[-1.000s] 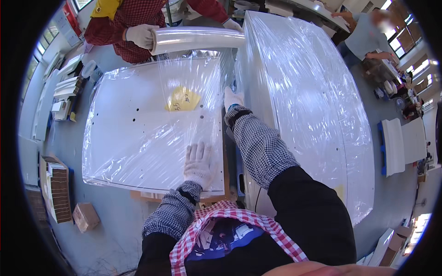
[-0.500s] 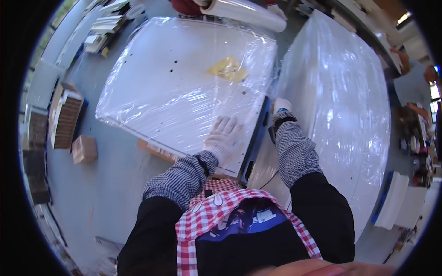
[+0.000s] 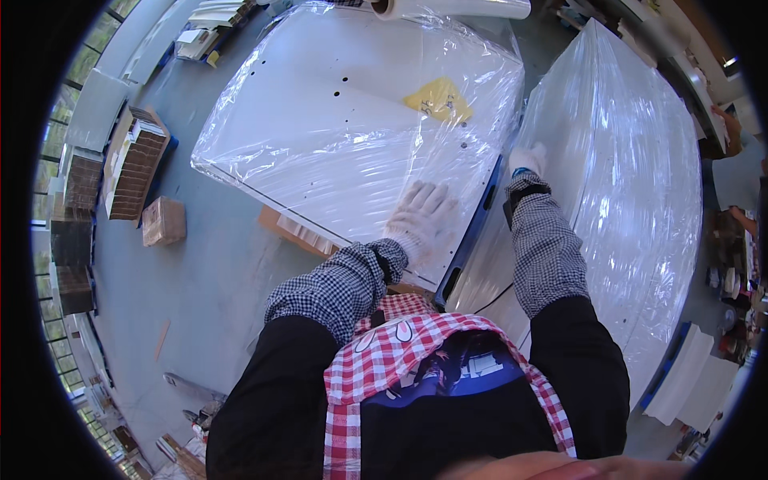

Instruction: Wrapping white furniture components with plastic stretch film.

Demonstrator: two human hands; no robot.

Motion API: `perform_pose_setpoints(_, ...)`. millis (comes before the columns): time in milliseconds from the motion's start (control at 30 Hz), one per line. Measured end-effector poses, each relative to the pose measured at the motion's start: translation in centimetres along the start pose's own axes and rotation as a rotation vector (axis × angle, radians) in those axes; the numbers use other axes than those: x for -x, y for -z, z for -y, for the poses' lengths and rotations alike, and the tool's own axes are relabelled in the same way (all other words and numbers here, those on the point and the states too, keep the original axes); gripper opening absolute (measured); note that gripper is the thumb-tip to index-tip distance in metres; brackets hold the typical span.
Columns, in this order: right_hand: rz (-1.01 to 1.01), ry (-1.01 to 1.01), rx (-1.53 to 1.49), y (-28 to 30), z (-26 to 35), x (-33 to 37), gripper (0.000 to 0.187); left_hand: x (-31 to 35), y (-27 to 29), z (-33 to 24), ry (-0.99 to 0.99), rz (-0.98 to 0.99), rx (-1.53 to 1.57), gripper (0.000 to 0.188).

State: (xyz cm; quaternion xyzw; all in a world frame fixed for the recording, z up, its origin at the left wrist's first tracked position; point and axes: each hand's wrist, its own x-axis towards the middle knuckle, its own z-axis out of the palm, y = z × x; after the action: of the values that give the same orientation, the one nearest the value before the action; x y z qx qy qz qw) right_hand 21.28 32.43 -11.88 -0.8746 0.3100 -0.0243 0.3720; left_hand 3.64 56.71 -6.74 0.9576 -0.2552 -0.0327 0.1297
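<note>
My left hand [image 3: 424, 210], in a white knit glove, lies flat with its fingers stretched out on a large white panel [image 3: 320, 120]. Clear stretch film covers the panel, and a yellow paper [image 3: 440, 100] shows near its far right part. My right hand [image 3: 528, 158], gloved too, is closed beside the panel's right edge, near the gap to a second film-wrapped stack [image 3: 632, 160]. Its fingers are curled, and what they hold, if anything, is hidden. A dark blue edge [image 3: 474, 232] shows below the panel's right side.
A roll of clear film [image 3: 456, 7] lies across the far side of the panel. On the floor to the left stand a small brown carton [image 3: 164, 222] and a stack of boards [image 3: 132, 172]. A thin black cable [image 3: 494, 300] runs by the right stack. Another person's arm [image 3: 744, 220] shows far right.
The whole view has shifted, so the panel and stacks sit farther right and higher. The other person behind the roll is mostly out of view. Both my hands keep nearly the same places.
</note>
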Motion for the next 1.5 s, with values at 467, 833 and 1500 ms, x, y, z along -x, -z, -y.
perform_pose_setpoints(467,0.392,0.52,0.417,-3.6,16.7,13.6,0.072,-0.7,2.3,-0.7,0.178,0.362,-0.015,0.057)
perform_pose_setpoints(833,0.165,0.503,0.382,-2.5,12.4,10.0,0.03,-1.4,1.1,0.6,-0.063,0.215,0.345,0.065)
perform_pose_setpoints(1500,0.028,-0.187,0.765,9.6,-3.8,2.7,0.042,-12.2,21.4,31.3,0.344,0.3,-0.62,0.033)
